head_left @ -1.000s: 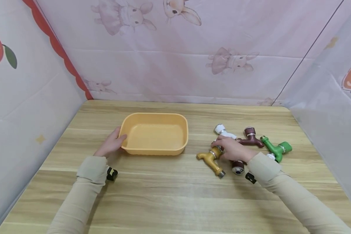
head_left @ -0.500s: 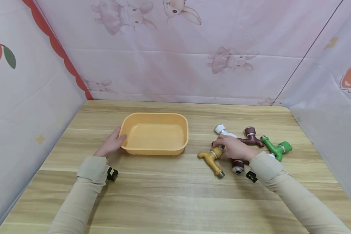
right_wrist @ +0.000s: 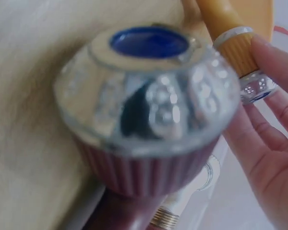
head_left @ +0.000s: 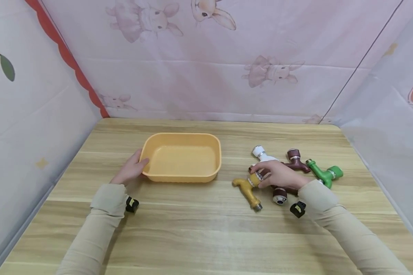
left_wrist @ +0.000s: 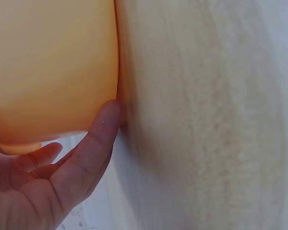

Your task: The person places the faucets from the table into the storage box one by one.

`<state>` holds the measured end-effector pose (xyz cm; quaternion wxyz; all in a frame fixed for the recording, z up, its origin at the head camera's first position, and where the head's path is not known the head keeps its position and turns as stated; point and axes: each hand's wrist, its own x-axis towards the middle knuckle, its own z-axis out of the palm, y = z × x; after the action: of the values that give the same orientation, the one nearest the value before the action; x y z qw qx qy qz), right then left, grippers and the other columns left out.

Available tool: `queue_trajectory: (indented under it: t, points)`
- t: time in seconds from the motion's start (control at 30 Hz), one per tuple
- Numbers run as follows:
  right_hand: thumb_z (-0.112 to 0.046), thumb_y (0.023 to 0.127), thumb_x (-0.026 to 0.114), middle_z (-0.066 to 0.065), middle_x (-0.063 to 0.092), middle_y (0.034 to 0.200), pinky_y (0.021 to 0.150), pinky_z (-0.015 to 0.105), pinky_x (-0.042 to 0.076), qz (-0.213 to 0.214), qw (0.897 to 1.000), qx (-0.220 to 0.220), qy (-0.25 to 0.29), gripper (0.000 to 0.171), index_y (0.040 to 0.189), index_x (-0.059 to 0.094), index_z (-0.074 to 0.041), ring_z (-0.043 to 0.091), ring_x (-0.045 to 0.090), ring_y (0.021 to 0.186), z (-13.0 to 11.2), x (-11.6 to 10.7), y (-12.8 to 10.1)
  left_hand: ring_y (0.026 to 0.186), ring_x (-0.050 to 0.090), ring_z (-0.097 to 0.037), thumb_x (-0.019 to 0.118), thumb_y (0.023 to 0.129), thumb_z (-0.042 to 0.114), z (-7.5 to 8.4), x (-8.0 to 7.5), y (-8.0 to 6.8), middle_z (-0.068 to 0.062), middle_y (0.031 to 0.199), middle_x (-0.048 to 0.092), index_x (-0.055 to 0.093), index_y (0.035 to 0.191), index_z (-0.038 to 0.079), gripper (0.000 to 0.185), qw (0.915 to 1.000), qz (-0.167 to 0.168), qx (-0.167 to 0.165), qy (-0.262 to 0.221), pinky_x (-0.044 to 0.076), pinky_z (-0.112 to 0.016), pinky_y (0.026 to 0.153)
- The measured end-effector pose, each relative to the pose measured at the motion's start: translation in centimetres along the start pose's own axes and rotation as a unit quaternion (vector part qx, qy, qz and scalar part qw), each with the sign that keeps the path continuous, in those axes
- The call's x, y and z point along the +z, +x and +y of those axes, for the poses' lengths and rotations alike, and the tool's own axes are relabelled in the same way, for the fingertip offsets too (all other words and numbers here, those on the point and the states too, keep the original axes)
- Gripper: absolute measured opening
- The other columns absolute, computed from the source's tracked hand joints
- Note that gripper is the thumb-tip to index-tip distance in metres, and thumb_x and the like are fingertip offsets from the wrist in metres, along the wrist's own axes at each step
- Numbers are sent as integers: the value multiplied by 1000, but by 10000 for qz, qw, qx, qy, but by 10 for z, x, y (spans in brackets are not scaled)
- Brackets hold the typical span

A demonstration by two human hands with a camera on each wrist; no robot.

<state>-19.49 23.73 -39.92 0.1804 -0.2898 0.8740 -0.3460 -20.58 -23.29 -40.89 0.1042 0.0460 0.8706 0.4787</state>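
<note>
A wood-grain table (head_left: 179, 233) fills the lower part of the head view. Left of centre on it sits an orange tray (head_left: 182, 161), its left end gripped by the left hand (head_left: 129, 169). Right of centre, the right hand (head_left: 277, 174) pinches a yellow tap (head_left: 247, 190) by its knob. Near that hand lie a green tap (head_left: 325, 177), dark red taps (head_left: 297, 165) and a white tap (head_left: 259, 151).

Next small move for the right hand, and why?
Probably raise the yellow tap a little and ease it left toward the orange tray. The right hand pinches its knob, a maroon tap lies close on its right, and the left hand holds the tray's left end, its open top facing up.
</note>
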Motion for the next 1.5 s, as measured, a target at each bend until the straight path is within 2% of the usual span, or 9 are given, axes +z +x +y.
queue_trajectory:
  t: [0.2,0.43,0.6,0.8,1.03,1.2,1.5]
  points:
    - [-8,74,74,13,55,120,81,33,51,10,9975,206,676,40,111,59,-7,27,58,101,-1,0,-3,76,59,-24,35,99,15,0,1,0,-30,111,47,16,140,-7,50,10000,45,22,81,52,-33,68]
    - [-6,73,74,18,55,118,82,29,50,281,9918,220,1229,46,115,55,1,30,58,100,-1,-1,-7,93,54,-32,35,100,15,0,1,0,-30,122,42,15,140,-8,50,9997,42,104,237,44,-39,86]
    - [-5,72,75,16,56,117,82,28,49,611,9883,354,1350,45,113,57,-1,26,59,98,1,-4,-7,86,57,-31,34,100,16,0,2,1,-30,118,44,15,140,-7,50,9997,72,65,219,49,-37,77]
    - [-9,72,76,15,61,106,74,27,52,678,9783,717,1821,51,117,54,2,23,61,92,1,-10,-6,81,58,-27,35,99,16,0,5,2,-30,114,46,17,139,-8,49,9996,138,112,210,50,-34,73]
    - [-9,73,76,15,62,101,72,26,52,811,9737,705,2009,54,119,51,5,17,62,88,0,-17,-6,68,58,-20,35,99,12,3,7,3,-32,105,49,18,138,-8,48,9998,171,62,-49,54,-39,62]
    - [-9,73,76,15,61,104,75,28,53,922,9668,730,2270,57,121,49,7,15,62,88,-2,-22,-7,64,58,-18,35,99,13,5,8,3,-31,99,51,19,138,-8,47,9998,201,-42,-87,55,-39,61]
    - [-14,74,76,13,60,104,76,30,54,1072,9639,789,2308,55,120,51,2,16,61,89,-3,-30,-5,66,59,-17,33,99,16,7,9,6,-29,102,51,19,139,-7,48,9994,241,-204,-108,55,-38,61]
